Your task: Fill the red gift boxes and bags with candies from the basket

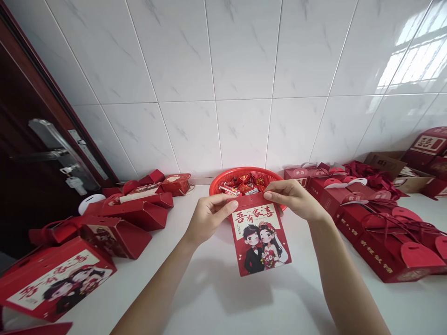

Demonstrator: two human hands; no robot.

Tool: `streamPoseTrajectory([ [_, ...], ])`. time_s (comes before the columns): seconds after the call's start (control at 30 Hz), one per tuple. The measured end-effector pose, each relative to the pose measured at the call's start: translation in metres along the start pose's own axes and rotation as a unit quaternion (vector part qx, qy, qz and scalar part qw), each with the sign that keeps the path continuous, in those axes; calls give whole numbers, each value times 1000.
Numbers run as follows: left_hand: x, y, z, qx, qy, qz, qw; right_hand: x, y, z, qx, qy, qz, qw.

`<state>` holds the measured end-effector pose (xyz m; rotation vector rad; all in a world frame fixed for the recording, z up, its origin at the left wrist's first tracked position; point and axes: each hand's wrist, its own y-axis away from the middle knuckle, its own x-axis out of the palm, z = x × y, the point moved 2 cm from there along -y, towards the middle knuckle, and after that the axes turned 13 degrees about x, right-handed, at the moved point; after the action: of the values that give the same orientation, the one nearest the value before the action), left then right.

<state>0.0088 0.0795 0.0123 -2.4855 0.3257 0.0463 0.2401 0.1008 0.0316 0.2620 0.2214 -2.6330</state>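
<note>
Got a red rectangular paperboard gift box (261,242) pinched by its top edge in left hand (212,215) and right hand (299,200), pretty much equally close. Hangs lengthwise below them, slightly tilted, just this side of a round red plastic basket (220,180).

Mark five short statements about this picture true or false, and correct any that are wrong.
1. The left hand and right hand both grip the top edge of one gift box. True.
2. The gift box's printed front shows two dogs. False: it shows a cartoon couple, one in a dark suit and one in a veil.
3. A basket with wrapped sweets in it stands beyond the gift box, near the tiled wall. True.
4. The basket is blue. False: it is red.
5. Other red boxes stand on both sides, some to the left and some to the right. True.
</note>
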Motion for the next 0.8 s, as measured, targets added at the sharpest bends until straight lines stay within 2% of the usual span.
streamPoseTrajectory([
  [0.1, 0, -1, 0, -3, -20, 26, 999, 0, 0, 0, -1, 2, -4, 1000],
  [0.3, 0, -1, -1, 10, -44, 16, 999, -2, 3, 0, 6, 22, 10, 1000],
  [0.43, 0, 0, -2, 10, -51, 29, 998, -4, 5, 2, -6, 9, 6, 1000],
  [0.67, 2, 1, -3, 16, -44, 35, 998, -5, 7, 3, -22, -8, -8, 1000],
  [0.8, 4, 0, 1, -3, 2, 59, 998, -10, 9, 3, -32, 4, -25, 999],
])
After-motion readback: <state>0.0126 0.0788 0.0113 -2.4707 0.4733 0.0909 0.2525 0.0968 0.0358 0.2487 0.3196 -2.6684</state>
